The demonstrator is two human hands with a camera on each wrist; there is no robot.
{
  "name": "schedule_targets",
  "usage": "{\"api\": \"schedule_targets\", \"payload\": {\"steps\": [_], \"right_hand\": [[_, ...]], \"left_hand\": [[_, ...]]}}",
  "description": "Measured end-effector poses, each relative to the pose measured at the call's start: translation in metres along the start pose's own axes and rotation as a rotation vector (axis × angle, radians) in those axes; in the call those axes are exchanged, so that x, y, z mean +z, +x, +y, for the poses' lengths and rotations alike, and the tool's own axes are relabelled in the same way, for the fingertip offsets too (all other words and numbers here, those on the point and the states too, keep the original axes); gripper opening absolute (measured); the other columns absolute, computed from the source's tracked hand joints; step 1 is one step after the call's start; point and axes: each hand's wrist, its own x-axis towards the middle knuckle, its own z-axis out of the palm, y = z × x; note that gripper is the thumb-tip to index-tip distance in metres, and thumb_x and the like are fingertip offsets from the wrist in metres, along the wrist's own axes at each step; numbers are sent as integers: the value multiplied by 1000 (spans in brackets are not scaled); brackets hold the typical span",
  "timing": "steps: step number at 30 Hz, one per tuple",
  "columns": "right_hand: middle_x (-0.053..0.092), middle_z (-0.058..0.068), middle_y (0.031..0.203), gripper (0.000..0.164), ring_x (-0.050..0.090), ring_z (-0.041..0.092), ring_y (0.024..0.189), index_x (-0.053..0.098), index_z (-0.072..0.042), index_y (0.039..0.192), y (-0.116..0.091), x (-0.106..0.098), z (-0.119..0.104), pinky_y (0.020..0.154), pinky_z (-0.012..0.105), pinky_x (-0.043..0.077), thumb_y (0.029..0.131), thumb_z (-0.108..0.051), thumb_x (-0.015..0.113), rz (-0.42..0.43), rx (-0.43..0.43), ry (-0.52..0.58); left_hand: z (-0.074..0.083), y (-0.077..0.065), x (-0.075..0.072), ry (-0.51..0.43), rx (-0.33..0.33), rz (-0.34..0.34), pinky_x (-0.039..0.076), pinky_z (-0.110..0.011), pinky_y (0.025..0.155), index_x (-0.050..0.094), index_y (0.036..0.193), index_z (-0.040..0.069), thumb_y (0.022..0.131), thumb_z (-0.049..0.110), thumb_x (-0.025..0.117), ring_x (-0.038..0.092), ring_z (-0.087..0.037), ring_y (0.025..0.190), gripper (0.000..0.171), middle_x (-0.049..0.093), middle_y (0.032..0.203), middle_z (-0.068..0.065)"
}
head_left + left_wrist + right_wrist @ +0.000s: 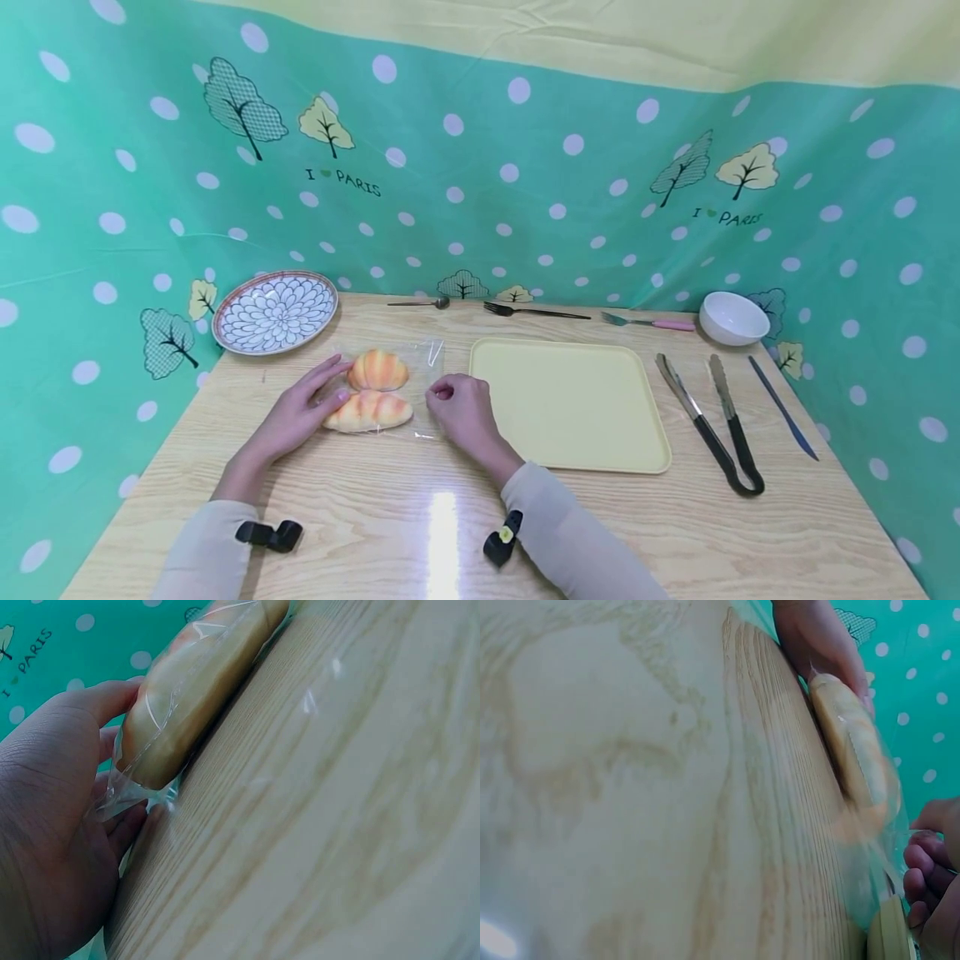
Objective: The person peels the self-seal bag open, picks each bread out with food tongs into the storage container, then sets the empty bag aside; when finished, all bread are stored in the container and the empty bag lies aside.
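A clear plastic bag [429, 367] lies on the table with two breads inside, a rounded, croissant-like one [378, 370] behind and a longer one [369, 412] in front. At its left side, my left hand [298, 410] rests with fingers loosely spread, a fingertip against the rear bread and the thumb on the front bread's end. In the left wrist view the thumb lies along the wrapped bread [180, 712]. My right hand [467, 413] has curled fingers and pinches the bag's right edge between thumb and forefinger, also visible in the right wrist view [934, 862].
Right of the bag lies a pale yellow tray [570, 404]. Black-handled tongs [723, 429], a knife [782, 407] and a white bowl [733, 318] are further right. A patterned plate [276, 312] stands back left; a spoon [420, 303] and forks [536, 312] line the rear.
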Motion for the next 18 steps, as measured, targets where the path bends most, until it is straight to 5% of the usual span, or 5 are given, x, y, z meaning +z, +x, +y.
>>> {"api": "schedule_targets", "payload": {"steps": [11, 18], "right_hand": [[73, -2, 70, 7, 58, 1, 63, 81, -9, 81, -3, 0, 0, 65, 15, 52, 83, -5, 75, -23, -42, -23], [71, -1, 69, 8, 57, 1, 61, 78, -9, 80, -4, -7, 1, 61, 15, 52, 84, -5, 72, 15, 41, 38]], "left_hand": [[2, -1, 0, 0, -28, -4, 24, -72, 121, 49, 154, 19, 106, 40, 58, 26, -50, 154, 53, 25, 171, -16], [3, -1, 0, -6, -33, -12, 23, -71, 122, 48, 154, 20, 106, 40, 58, 24, -49, 155, 53, 24, 172, -15]]}}
